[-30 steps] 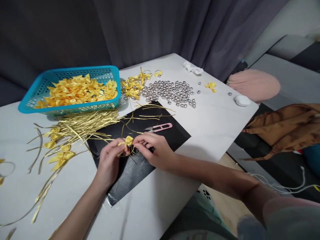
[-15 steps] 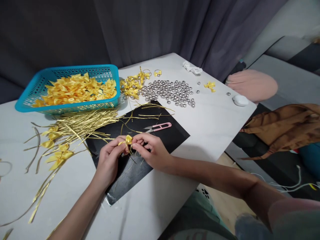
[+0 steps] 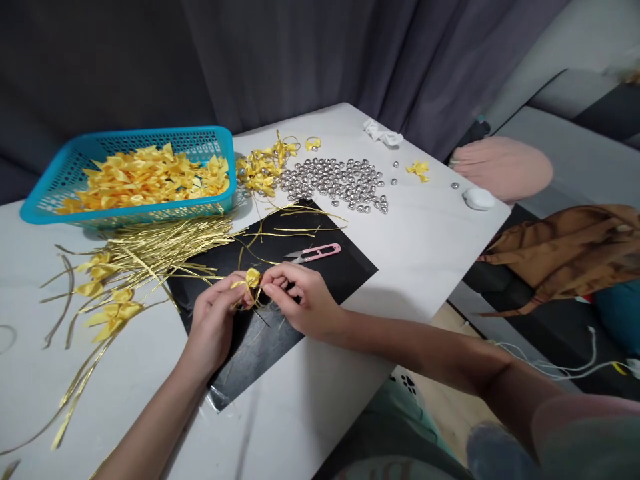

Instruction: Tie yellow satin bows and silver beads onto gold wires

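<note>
A small yellow ribbon flower point(image 3: 253, 277) with thin gold cord hanging from it is held over a black sheet point(image 3: 260, 343). My left hand point(image 3: 216, 319) pinches the flower from the left. On its other side, the fingertips of my right hand point(image 3: 301, 299) are closed on the gold cord point(image 3: 259, 301), close against the flower. Just beyond the right hand lie thread snips point(image 3: 316, 253) with a pink handle, blades pointing left. Gold cords point(image 3: 167, 247) lie in a bundle to the left of the sheet.
A blue basket point(image 3: 227, 175) of yellow ribbon flowers point(image 3: 150, 179) stands at the back left. Silver beads point(image 3: 335, 180) spread beside more flowers point(image 3: 263, 167). Tied flowers point(image 3: 116, 313) lie at left. A white case point(image 3: 479, 199) and crumpled tissue point(image 3: 383, 133) sit near the table's right edge.
My right fingertips have drawn slightly away from the flower, and a loop of cord shows more clearly under it. The whole view has shifted a little.
</note>
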Available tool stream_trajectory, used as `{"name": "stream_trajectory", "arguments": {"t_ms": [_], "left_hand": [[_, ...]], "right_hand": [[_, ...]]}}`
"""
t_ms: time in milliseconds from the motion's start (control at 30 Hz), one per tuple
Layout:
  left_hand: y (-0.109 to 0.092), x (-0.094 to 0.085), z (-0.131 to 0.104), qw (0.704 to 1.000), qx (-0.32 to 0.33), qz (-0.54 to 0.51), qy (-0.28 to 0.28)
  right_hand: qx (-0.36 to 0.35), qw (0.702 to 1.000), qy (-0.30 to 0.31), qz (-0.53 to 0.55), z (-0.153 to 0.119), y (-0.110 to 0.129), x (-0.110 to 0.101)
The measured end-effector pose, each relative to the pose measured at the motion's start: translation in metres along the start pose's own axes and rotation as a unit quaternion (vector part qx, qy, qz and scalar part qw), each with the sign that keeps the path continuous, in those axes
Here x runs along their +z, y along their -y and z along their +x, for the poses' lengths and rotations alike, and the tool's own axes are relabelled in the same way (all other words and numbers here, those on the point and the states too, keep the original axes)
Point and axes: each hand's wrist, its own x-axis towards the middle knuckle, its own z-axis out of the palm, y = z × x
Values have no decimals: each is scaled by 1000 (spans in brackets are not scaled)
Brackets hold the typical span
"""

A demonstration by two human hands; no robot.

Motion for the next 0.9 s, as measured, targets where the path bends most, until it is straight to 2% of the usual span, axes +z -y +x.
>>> {"name": "stream_trajectory", "arguments": {"t_ms": [533, 733, 900], "left_hand": [[0, 3, -2, 1000, -19, -1, -21], [0, 3, -2, 999, -29, 5, -22], [-1, 4, -1, 999, -34, 4, -25]], "right_hand": [[-30, 995, -18, -94, 0, 3, -1], [-63, 992, 14, -104, 4, 4, -6], [-58, 994, 25, -94, 5, 4, -9]]}}
